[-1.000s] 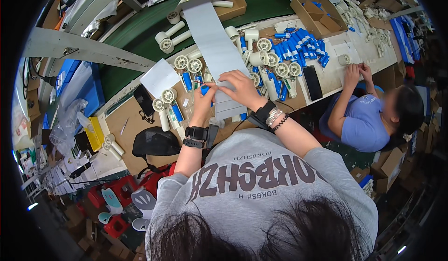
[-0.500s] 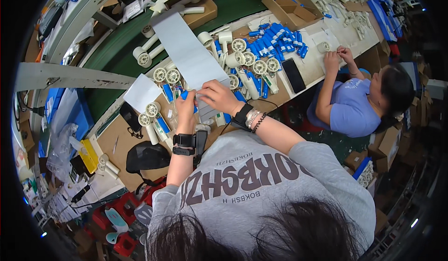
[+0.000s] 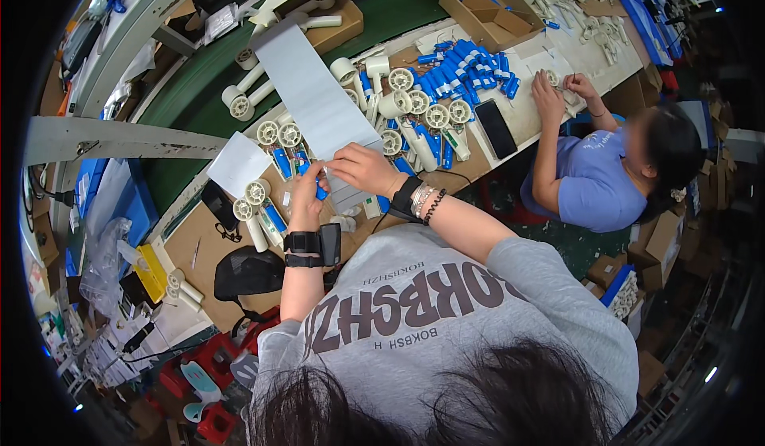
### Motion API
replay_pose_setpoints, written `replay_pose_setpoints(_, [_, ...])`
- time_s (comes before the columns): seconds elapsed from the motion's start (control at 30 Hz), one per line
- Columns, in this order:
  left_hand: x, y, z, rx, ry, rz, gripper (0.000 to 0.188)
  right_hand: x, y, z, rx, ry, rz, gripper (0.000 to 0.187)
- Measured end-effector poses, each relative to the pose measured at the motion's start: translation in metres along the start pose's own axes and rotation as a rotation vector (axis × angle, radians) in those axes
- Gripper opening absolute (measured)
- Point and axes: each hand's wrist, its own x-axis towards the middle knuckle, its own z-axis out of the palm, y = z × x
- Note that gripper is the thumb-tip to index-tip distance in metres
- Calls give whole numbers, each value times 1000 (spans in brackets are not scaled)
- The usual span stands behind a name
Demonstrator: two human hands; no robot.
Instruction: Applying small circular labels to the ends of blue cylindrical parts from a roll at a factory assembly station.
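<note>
My left hand (image 3: 304, 199) is closed around a blue cylindrical battery (image 3: 322, 192), whose end shows beside the fingers. The fingertips of my right hand (image 3: 365, 168) are pinched together right against my left fingertips. Whatever small thing lies between them is too small to make out. Under and beyond both hands stretches a long grey-white board (image 3: 307, 75). Just left of it lie white round fan heads (image 3: 279, 133) with blue batteries and wires among them. More white handled fan housings (image 3: 394, 103) crowd the board's right side.
A heap of blue batteries (image 3: 470, 71) sits farther right, with a black phone (image 3: 496, 129) near it. Cardboard boxes (image 3: 488, 7) stand at the back. A co-worker in purple (image 3: 598, 179) handles a part at the right. A black cap (image 3: 249, 272) lies left of my forearm.
The blue battery in my left hand has turned, its visible end now on the right, below the fingertips. My right fingers have drawn in to meet the left ones. The co-worker's hands have shifted.
</note>
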Motion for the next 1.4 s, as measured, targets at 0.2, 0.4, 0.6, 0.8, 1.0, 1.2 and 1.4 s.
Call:
replay_pose_setpoints(0.2, [1, 0, 2, -25, 18, 10, 16, 4, -6, -3, -14, 22, 43, 12])
replay_pose_setpoints(0.4, [6, -7, 6, -53, 32, -19, 14, 4, -5, -5, 17, 13, 38, 13])
replay_pose_setpoints(0.6, [3, -8, 11, -42, 67, -9, 15, 0, -4, -6, -72, -10, 9, 9])
replay_pose_setpoints(0.8, [6, -9, 10, -43, 55, 18, 15, -6, -8, -7, -62, -38, 48, 8])
replay_pose_setpoints(1.0, [22, -14, -2, -79, 75, 28, 17, -11, -23, -26, 204, -35, 199, 9])
replay_pose_setpoints(1.2, [17, -10, -12, -150, 175, 187, 28, -1, -11, -49, 152, 131, 287, 10])
replay_pose_setpoints(1.4, [-17, 24, -8, -405, -94, 267, 37, 14, -22, -66, 714, 165, 748, 10])
